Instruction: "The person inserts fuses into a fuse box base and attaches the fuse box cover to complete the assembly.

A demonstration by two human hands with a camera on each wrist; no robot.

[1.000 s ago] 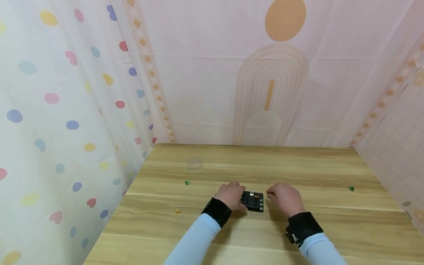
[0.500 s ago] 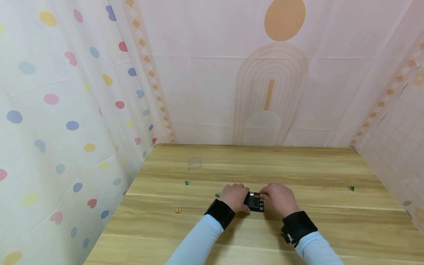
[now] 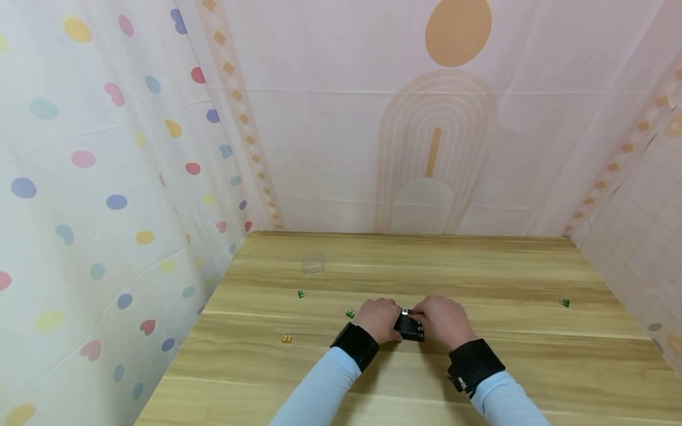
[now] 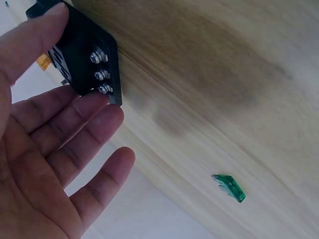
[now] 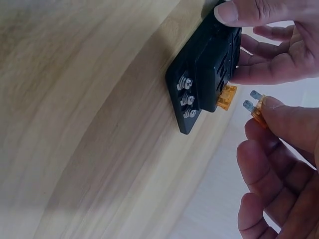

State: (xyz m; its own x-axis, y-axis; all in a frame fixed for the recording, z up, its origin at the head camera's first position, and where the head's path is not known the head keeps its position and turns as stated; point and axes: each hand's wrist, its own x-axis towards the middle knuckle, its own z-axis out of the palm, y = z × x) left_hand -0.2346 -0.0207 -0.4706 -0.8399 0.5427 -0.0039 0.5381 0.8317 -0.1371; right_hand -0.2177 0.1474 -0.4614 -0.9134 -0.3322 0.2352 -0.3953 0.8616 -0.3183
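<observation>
A black fuse block with screw terminals along its side lies on the wooden table. My left hand grips its left end, thumb on one edge and fingertips on the other, as the left wrist view also shows. Between thumb and index finger, my right hand pinches an orange blade fuse. Its two metal prongs point at the block, with a small gap between. Another orange blade fuse sits in the block at the end nearer the right hand.
Loose green blade fuses lie on the table: one at left, another beside the left hand, a third far right. An orange fuse lies left of the left forearm. A clear plastic cover is farther back. Curtains border the table.
My right hand has moved left, bringing its fingers up to the block. The left hand has shifted slightly right, uncovering a green fuse beside it.
</observation>
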